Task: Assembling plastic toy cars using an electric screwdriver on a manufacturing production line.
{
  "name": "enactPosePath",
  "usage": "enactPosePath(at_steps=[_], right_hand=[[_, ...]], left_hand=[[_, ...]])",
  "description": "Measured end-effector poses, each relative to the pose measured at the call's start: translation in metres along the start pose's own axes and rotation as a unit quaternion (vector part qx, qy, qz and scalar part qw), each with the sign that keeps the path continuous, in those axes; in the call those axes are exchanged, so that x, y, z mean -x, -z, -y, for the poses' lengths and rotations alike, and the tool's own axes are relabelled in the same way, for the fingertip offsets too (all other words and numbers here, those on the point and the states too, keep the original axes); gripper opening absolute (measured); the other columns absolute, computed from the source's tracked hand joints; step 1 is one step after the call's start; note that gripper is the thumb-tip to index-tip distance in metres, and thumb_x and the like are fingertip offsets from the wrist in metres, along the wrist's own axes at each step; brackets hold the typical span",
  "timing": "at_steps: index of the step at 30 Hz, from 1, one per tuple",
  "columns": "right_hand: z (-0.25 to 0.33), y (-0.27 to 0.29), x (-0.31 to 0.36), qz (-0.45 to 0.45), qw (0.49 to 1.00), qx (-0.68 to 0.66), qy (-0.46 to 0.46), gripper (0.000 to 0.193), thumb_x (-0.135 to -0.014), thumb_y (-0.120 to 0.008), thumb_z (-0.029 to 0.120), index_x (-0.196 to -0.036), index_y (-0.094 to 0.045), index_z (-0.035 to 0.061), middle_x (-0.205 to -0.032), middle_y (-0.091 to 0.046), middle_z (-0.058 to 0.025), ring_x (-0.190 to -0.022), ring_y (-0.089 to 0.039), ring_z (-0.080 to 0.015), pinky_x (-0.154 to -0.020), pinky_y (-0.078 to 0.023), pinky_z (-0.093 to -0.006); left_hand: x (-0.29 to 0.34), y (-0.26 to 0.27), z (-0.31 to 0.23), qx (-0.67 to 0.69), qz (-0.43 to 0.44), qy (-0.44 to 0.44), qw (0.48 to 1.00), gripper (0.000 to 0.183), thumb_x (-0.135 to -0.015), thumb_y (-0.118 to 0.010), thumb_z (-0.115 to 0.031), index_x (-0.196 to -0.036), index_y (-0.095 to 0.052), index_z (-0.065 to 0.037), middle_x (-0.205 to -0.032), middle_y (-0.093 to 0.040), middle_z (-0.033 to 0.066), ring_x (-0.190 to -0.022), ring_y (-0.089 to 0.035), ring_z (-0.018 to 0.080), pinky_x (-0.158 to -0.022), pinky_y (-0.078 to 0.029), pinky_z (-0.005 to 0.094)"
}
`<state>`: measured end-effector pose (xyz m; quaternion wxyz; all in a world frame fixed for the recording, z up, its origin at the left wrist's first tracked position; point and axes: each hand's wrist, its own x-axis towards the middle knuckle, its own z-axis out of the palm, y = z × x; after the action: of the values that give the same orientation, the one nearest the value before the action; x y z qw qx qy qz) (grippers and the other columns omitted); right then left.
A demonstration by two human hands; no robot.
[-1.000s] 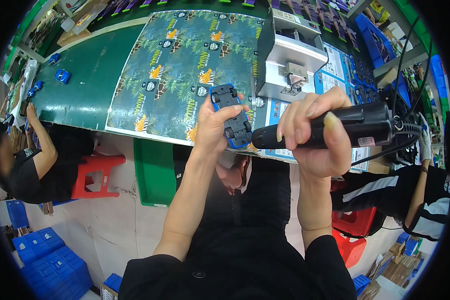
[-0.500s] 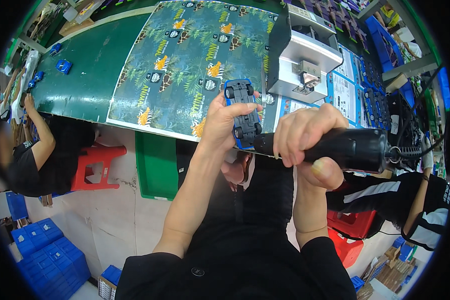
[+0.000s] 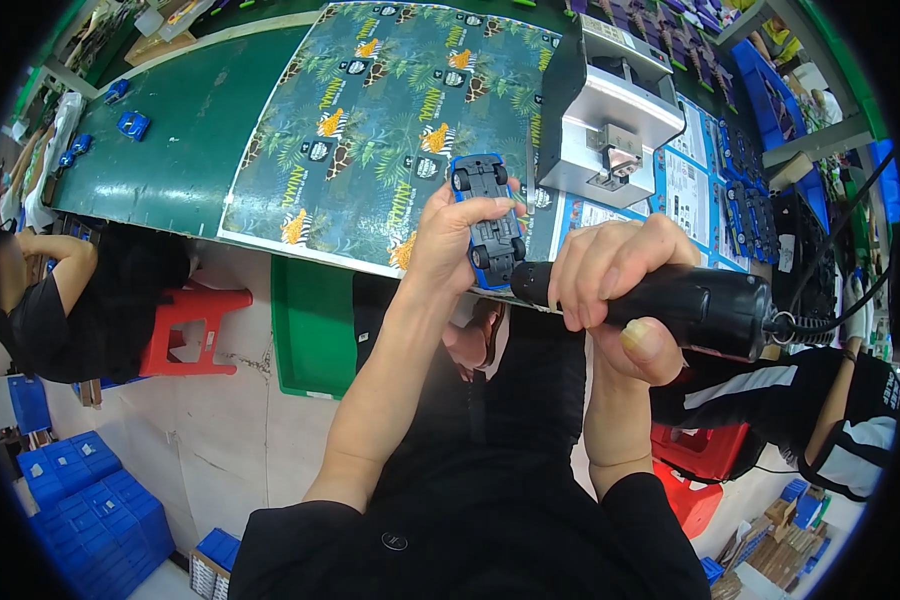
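My left hand [image 3: 442, 238] is closed around a blue toy car [image 3: 490, 232], its dark underside and wheels turned up toward me and the thumb across its middle. The car is held above the near edge of the bench. A black electric screwdriver [image 3: 705, 308] lies sideways in my right hand [image 3: 620, 275], fingers wrapped over its front part. Its nose [image 3: 532, 283] points left at the lower end of the car. Whether the tip touches the car cannot be made out.
A printed animal-pattern sheet [image 3: 370, 140] covers the bench [image 3: 190, 150]. Right of it stands a silver machine [image 3: 610, 120], with several toy cars [image 3: 745, 200] beyond. Co-workers sit on both sides. A green bin [image 3: 305, 335] and a red stool [image 3: 198, 325] stand below the bench.
The screwdriver's rear end has dipped slightly, and its nose remains by the car's lower end. At left, a co-worker's arm has drawn back from the bench toward their body.
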<state>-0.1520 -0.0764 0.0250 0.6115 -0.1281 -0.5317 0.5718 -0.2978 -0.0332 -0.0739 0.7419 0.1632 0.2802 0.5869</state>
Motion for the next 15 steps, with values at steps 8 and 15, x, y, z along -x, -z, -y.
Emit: enactPosePath(at_steps=[8,15], right_hand=[[0.017,0.005,-0.018,0.191,0.968,0.085,0.136,0.035,-0.078,-0.073,0.026,-0.099,-0.055,0.0044,-0.064,-0.059,-0.0023,-0.049,-0.059,-0.0165,-0.051,-0.053,-0.0308],[0.037,0.025,0.019,0.011,0.986,0.118,0.118,0.034,-0.083,-0.068,0.031,-0.094,-0.050,0.0033,-0.063,-0.053,-0.0045,-0.048,-0.050,-0.0142,-0.049,-0.044,-0.0279]], left_hand=[[0.006,-0.017,-0.022,-0.086,0.040,-0.019,0.995,0.046,-0.081,-0.068,-0.003,-0.125,-0.057,0.000,-0.095,-0.067,0.0099,-0.082,-0.067,0.0191,-0.071,-0.056,0.0325],[-0.040,0.012,-0.083,-0.788,0.224,-0.397,0.413,0.065,-0.076,-0.075,-0.051,-0.118,-0.059,-0.005,-0.102,-0.063,0.0093,-0.094,-0.063,0.0243,-0.079,-0.050,0.0375]])
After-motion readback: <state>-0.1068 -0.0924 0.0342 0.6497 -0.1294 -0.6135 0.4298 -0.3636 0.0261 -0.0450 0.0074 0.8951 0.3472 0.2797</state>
